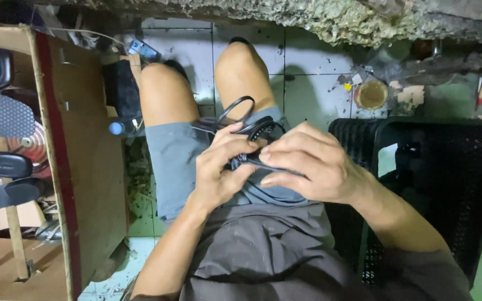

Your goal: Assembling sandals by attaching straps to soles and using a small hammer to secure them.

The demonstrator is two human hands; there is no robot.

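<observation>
I sit with bare knees over a tiled floor and hold a black sandal (259, 131) with thin looping straps above my lap. My left hand (222, 167) grips it from the left, fingers curled around the sole's edge. My right hand (308, 163) covers it from the right, with thumb and fingers pinching the strap and sole. One strap loop (235, 107) arcs up toward my right knee. Most of the sandal is hidden under my fingers.
A wooden shelf unit (57, 161) at the left holds several dark soles and sandals (1, 114). A black mesh crate (447, 184) stands at my right. A small round tin (371, 95) and scraps lie on the floor beyond, below a rough wall (330, 19).
</observation>
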